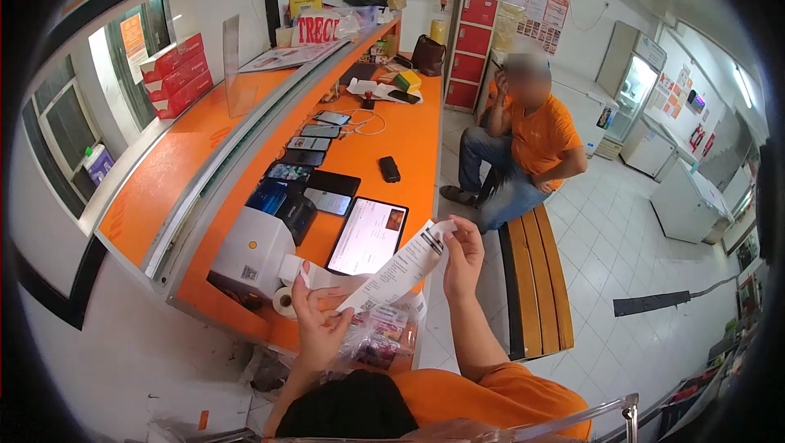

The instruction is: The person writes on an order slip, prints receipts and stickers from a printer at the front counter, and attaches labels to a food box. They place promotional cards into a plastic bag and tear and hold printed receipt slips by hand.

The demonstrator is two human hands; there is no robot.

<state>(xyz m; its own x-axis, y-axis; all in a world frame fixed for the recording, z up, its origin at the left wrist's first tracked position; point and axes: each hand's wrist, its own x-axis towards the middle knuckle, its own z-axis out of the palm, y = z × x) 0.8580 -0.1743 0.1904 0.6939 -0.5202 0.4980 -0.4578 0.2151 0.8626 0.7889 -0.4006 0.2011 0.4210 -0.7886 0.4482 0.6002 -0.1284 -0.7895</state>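
A long printed paper receipt [394, 272] stretches at a slant between my two hands, above the orange counter. My left hand [320, 316] pinches its lower end, near a printed square code. The upper end is held between the fingers of my right hand [464, 256]. Behind the receipt lies a tablet [368, 237] with a lit white screen. A white label printer [255, 253] stands left of my left hand, with a paper roll [284, 302] beside it.
Several phones [308, 143] line the orange counter [343, 166], with a black device [389, 169] nearby. A person [544, 136] in an orange shirt sits on a slatted wooden bench [537, 287] at the right. Plastic-wrapped packets [380, 330] lie below the receipt.
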